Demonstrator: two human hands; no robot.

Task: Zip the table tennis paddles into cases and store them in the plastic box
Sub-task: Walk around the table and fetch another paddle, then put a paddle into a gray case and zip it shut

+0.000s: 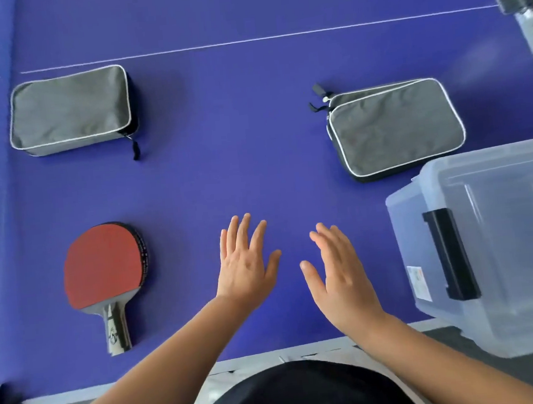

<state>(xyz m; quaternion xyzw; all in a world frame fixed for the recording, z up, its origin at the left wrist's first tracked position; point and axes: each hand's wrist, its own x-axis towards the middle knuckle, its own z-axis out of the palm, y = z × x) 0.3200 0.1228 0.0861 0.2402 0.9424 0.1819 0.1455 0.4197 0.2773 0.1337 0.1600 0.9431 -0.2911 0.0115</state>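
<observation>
Both hands, left hand (pixel 246 263), right hand (pixel 342 271), fingers spread, holding nothing, paddle (pixel 105 274) left, plastic box (pixel 488 247) overhanging table edge

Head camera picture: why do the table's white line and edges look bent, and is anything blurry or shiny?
Head view: the wide-angle lens bows the white line and leans the plastic box; a pale sheen lies on the blue table at far right; the left hand and right hand look slightly soft, the paddle sharper.
</observation>
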